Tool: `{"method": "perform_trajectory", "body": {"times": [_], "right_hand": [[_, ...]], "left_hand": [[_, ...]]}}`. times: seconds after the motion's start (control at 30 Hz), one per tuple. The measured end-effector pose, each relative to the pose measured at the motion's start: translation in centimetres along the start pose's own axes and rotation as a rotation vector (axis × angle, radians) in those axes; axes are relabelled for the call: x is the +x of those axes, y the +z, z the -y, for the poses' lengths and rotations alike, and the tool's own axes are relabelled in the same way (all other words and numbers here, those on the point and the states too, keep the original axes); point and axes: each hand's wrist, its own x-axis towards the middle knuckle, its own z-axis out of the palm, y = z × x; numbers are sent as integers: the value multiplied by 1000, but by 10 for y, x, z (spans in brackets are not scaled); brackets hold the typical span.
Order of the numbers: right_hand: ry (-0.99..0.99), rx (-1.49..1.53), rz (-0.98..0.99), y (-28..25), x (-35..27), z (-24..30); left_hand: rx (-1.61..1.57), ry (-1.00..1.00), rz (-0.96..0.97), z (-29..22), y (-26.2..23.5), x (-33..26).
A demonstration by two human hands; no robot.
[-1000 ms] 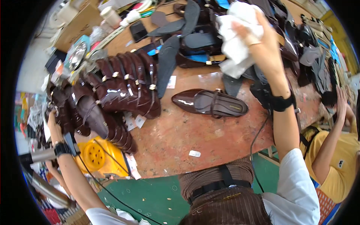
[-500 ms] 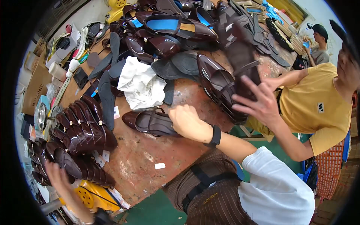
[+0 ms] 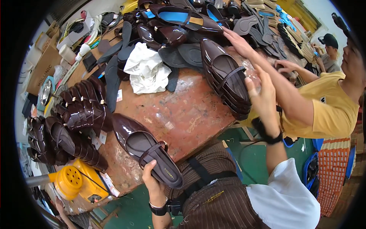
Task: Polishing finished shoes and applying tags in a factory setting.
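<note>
Near the table's front edge, my left hand [image 3: 153, 184] grips the heel end of a glossy dark brown strapped flat shoe [image 3: 131, 135]. The shoe is tilted, its toe pointing away to the left and its insole facing up. My right hand [image 3: 263, 97] is beside a stack of similar shoes [image 3: 225, 78] on the right, its fingers stretched out and apart. The thumb is close to the top shoe's heel; whether it touches cannot be made out. Just beyond, a co-worker's hand [image 3: 240, 44] reaches towards the shoe pile.
More brown shoes [image 3: 85, 108] stand in rows at the left, by a yellow device [image 3: 89, 183]. White crumpled cloth [image 3: 146, 68], black insoles [image 3: 179, 57] and a shoe pile [image 3: 171, 21] lie farther back. A co-worker in yellow [image 3: 331, 110] stands at the right.
My left hand has come from the left rows and taken hold of the shoe, now nearer me. My right hand has left that shoe and moved right. The co-worker's hand has moved away from the right stack.
</note>
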Motion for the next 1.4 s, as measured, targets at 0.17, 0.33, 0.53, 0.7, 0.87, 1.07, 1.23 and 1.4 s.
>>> {"method": "perform_trajectory", "body": {"times": [0.17,0.33,0.53,0.7,0.87,1.07,1.23,1.4], "right_hand": [[1004,597,801,27,-9,-128],[974,688,857,7,-8,-94],[871,1169,899,-12,-33,-56],[757,1695,1007,2,-43,37],[454,1189,1155,26,-74,105],[639,1328,1839,44,-108,205],[816,1084,2274,67,-156,290],[1463,988,2849,102,-221,374]], "left_hand": [[122,110,22,3,-14,-17],[21,217,-12,22,-53,-39],[-34,233,-14,25,-53,-41],[78,393,-247,41,-59,-45],[184,659,-434,4,-42,-68],[399,658,-644,9,-102,-163],[85,682,-722,-24,-106,-246],[-261,925,-924,-7,-100,-294]]}}
